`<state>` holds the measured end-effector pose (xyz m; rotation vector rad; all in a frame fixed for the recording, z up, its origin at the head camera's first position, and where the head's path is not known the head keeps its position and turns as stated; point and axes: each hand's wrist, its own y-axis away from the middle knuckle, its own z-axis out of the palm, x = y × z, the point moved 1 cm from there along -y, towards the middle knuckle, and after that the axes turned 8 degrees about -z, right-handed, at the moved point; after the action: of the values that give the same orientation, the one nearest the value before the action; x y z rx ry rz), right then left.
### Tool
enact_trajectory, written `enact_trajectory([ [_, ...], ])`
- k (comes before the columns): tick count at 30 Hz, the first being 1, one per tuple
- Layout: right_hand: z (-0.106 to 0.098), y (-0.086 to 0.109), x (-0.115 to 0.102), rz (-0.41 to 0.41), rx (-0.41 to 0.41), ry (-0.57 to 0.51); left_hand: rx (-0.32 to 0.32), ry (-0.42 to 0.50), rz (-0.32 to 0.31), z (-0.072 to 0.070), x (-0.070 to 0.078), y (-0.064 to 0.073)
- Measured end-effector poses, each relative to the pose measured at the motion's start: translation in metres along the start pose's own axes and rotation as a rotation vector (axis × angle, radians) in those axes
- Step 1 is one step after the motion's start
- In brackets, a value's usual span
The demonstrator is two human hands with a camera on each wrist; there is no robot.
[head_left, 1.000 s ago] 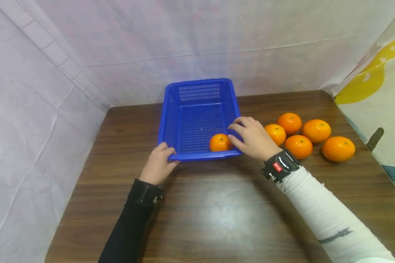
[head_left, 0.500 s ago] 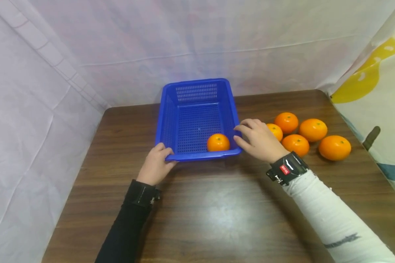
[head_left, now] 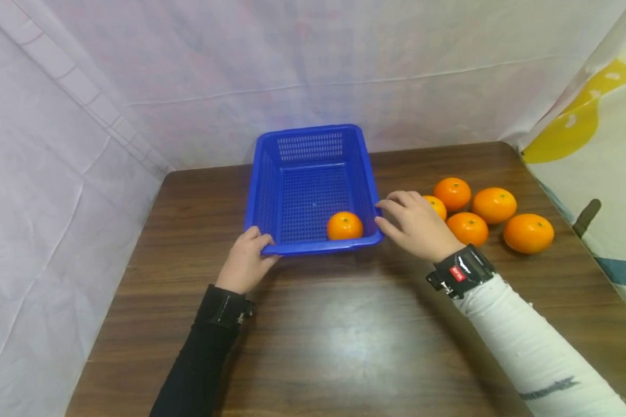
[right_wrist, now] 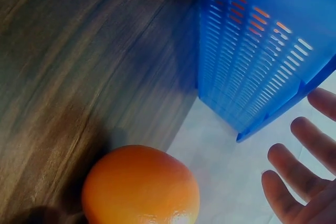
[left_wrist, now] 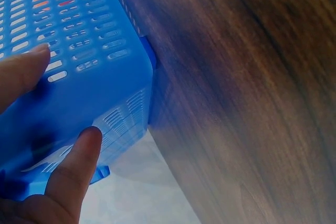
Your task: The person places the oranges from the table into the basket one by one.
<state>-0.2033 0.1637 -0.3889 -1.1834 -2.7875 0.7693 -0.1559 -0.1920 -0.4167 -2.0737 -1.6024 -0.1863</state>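
A blue plastic basket (head_left: 313, 249) with slotted walls stands on the table, and one orange (head_left: 345, 226) lies inside its near right corner. At the near left corner, my left hand (head_left: 244, 262) grips the rim. The left wrist view has its thumb (left_wrist: 26, 72) and a finger (left_wrist: 76, 166) on the two walls beside that corner. My right hand (head_left: 416, 225) holds nothing; its loosely bent fingertips are right at the basket's right rim. Below this hand in the right wrist view, an orange (right_wrist: 142, 187) sits on the wood.
Several oranges (head_left: 494, 205) are grouped on the right part of the brown wooden table (head_left: 313, 336); my right hand partly covers one orange (head_left: 437, 205). A pale cloth (head_left: 313, 52) hangs behind the table, and another cloth (head_left: 31, 202) closes off the left side.
My right hand has drawn back to the right from over the basket, away from the orange inside, to the right rim. My left hand keeps its grip.
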Motion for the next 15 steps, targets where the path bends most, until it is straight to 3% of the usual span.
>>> enact_trajectory([
  [15,-0.005,0.022,0.014,0.099,-0.011,0.054,-0.001,0.003,0.0,0.0,0.001,0.0],
])
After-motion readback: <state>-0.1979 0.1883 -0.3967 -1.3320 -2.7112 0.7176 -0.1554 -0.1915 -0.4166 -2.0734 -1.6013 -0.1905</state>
